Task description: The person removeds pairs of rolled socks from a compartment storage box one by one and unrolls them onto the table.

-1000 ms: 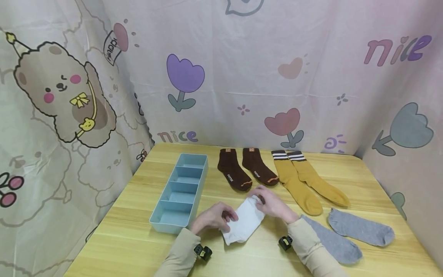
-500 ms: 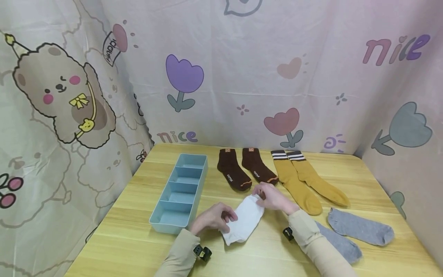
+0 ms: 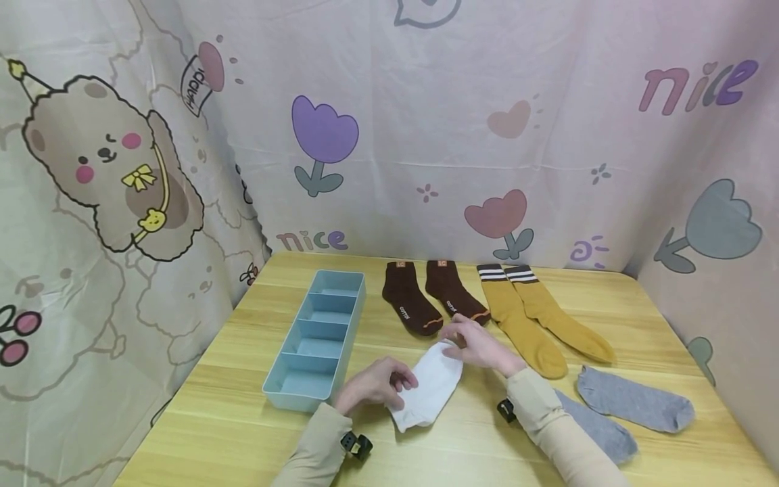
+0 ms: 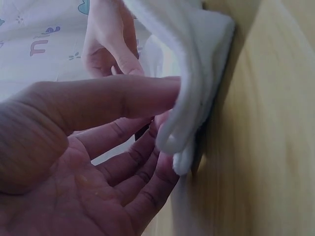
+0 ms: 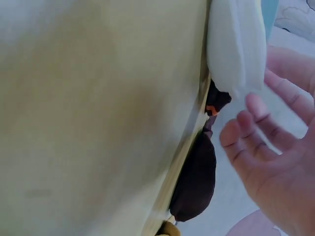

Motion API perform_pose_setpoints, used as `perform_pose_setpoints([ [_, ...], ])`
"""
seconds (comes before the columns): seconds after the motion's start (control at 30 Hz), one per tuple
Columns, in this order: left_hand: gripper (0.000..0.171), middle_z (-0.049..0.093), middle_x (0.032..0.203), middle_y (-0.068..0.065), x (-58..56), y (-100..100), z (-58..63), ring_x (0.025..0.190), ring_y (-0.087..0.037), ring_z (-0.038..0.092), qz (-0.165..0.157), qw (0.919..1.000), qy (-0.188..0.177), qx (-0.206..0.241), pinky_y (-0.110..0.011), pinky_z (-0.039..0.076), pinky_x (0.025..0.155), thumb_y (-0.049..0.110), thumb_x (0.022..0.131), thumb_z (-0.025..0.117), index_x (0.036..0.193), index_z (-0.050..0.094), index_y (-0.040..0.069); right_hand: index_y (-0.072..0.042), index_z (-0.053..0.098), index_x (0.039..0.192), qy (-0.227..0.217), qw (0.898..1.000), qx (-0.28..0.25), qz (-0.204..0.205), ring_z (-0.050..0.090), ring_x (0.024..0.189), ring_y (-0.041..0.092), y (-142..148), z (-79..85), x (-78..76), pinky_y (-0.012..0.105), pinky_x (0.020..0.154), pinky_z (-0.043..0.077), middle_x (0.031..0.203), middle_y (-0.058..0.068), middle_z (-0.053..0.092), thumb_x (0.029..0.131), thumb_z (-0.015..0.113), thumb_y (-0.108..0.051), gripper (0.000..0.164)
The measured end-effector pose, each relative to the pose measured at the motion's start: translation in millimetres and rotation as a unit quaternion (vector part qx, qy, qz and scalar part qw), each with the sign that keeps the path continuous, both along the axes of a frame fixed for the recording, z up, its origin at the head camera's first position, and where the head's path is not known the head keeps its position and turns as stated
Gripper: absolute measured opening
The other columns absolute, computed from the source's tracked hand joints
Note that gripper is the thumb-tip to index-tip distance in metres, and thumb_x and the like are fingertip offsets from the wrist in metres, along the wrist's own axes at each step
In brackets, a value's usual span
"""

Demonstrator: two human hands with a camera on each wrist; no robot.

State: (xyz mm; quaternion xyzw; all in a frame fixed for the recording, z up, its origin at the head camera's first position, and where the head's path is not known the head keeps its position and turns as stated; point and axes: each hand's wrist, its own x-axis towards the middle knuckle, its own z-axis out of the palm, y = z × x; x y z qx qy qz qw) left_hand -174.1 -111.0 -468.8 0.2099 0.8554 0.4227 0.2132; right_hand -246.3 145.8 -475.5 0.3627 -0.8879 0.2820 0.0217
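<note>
A white sock [image 3: 429,385] lies flat and slanted on the table between both hands, its layered edge showing in the left wrist view. At its near end the left hand [image 3: 379,387] holds it, the thumb [image 4: 118,96] against the fabric and the other fingertips partly hidden behind the edge. By the far end is the right hand [image 3: 477,345], its fingers loosely bent. In the right wrist view its fingertips [image 5: 231,132] show a gap from the white fabric, and its thumb is partly out of frame.
A blue box [image 3: 313,345] with several compartments stands left of the hands. Two brown socks [image 3: 409,301] lie behind the white sock, two yellow striped socks [image 3: 529,338] to the right, and two grey socks [image 3: 633,400] at the right front, one partly under the right sleeve.
The right hand shifts slightly toward the back at the sock's far end, and its fingers loosen from the fabric. The left hand stays in place.
</note>
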Motion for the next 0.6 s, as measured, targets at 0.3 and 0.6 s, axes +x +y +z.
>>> perform_pose_setpoints([
  [0.3, 0.055, 0.066, 0.09, -0.008, 4.5, 0.8, 2.8, 0.083, -0.016, 0.055, 0.018, 0.9995, 0.026, -0.01, -0.02, 0.047, 0.071, -0.023, 0.055, 0.054, 0.103, 0.071, -0.003, -0.004, 0.077, 0.1, -0.012, 0.998, 0.026, 0.048, 0.065, 0.092, 0.02, 1.6, 1.1, 5.8, 0.029, 0.083, 0.056, 0.102, 0.01, 0.072, 0.077, 0.072, 0.006, 0.026],
  [0.6, 0.038, 0.065, 0.089, -0.006, 5.8, 1.5, -3.0, 0.087, -0.021, 0.057, 0.131, 0.9656, 0.198, -0.106, -0.034, 0.05, 0.08, -0.019, 0.06, 0.056, 0.082, 0.074, 0.005, -0.004, 0.074, 0.093, -0.082, 0.996, 0.043, 0.016, 0.054, 0.074, 0.003, 13.6, 0.9, 18.1, 0.02, 0.067, 0.049, 0.082, 0.0, 0.069, 0.077, 0.077, -0.002, 0.017],
])
